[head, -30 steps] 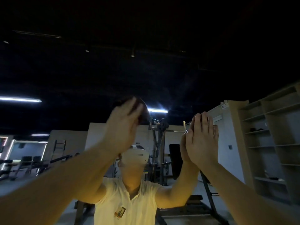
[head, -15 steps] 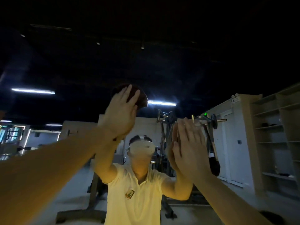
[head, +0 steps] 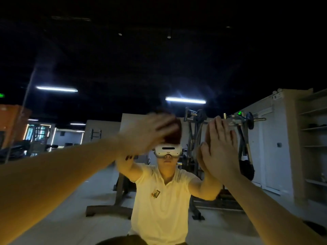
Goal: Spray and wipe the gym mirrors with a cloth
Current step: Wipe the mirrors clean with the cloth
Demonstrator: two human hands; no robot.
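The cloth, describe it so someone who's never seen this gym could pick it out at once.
Start at the large wall mirror reflecting a person in a pale shirt. Just above the reflected white headset, the left hand presses flat on the glass. The cloth is the dark reddish-brown wad showing past its fingers; the right hand beside it lies bare on the mirror.
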